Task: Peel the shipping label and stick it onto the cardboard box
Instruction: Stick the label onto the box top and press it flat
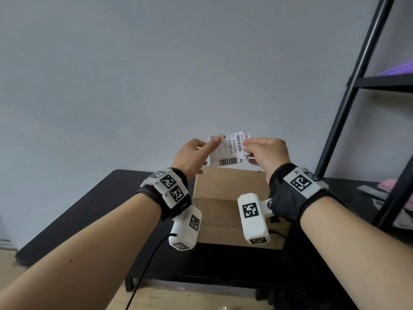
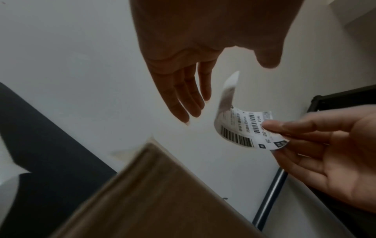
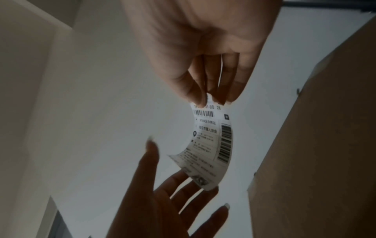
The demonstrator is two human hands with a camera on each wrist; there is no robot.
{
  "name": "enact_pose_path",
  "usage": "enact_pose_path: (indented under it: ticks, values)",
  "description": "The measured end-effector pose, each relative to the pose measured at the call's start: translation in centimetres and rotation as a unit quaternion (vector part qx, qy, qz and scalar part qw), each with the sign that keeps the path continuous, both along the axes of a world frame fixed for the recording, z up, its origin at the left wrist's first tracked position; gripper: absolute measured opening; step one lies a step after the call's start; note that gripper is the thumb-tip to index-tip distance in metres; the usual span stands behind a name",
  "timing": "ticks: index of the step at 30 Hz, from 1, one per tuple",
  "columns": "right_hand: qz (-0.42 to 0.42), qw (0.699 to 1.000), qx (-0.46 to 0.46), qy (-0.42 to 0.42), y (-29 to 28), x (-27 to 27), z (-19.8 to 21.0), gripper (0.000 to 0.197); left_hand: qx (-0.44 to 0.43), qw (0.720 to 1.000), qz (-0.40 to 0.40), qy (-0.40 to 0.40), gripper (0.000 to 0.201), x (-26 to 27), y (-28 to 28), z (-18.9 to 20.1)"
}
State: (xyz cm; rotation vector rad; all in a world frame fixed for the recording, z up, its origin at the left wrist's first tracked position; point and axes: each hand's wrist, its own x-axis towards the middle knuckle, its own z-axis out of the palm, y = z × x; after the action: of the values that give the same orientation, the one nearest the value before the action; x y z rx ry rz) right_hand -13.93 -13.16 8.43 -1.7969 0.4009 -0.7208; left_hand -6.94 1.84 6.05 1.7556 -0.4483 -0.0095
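Fingers point(image 3: 198, 95) of the right hand point(image 1: 267, 154): thumb and fingertips pinched on one short edge of the shipping label point(image 1: 229, 149), at its 3 o'clock side in the head view. Left hand point(image 1: 192, 158): fingers straight and spread, holding nothing; whether the tips touch the label's free end at 9 o'clock cannot be told.

Shipping label: white, printed with barcodes, curled, held in the air in front of a grey wall point(image 1: 156, 63), above the far edge of the box.

Cardboard box point(image 1: 220, 209): brown, standing on the black table point(image 1: 89, 209), at 6 o'clock from the label, between the two forearms.

Black metal shelf frame point(image 1: 357, 86): at 3 o'clock, beside the table.

Wrist units: white marker-tagged blocks strapped to both wrists.
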Motion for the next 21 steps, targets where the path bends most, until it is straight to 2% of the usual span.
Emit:
enact_pose_path:
  ticks: [2,6,9,13,15,18,21]
  values:
    - [0.001,1.0,-0.005,0.008,-1.0,-0.6,-0.3,0.026,0.03,0.999,0.014,-0.023,0.042,-0.2,-1.0,-0.1]
    - [-0.013,1.0,-0.004,0.012,-2.9,-1.3,-1.2,0.037,0.075,0.996,0.026,-0.05,0.004,-0.3,-2.4,-0.5]
    - [-0.024,0.999,-0.002,0.025,-4.1,-1.8,-1.9,0.045,0.086,0.995,0.025,-0.052,0.008,-0.4,-2.9,-1.0]
    - [-0.022,0.997,0.007,0.072,-5.5,-2.1,-3.0,0.067,0.135,0.99,0.007,-0.032,0.016,-0.1,-3.1,-1.6]
    - [-0.014,0.995,0.022,0.099,-5.9,-2.1,-3.5,0.062,0.146,0.989,0.0,-0.01,0.019,0.1,-2.9,-1.9]
    - [0.001,0.991,0.028,0.131,-6.1,-2.0,-4.4,0.034,0.153,0.988,-0.013,0.012,0.025,0.1,-2.6,-2.3]
    - [0.001,0.99,0.016,0.142,-6.1,-1.4,-5.3,0.033,0.138,0.99,-0.013,0.03,0.037,0.3,-2.3,-2.6]
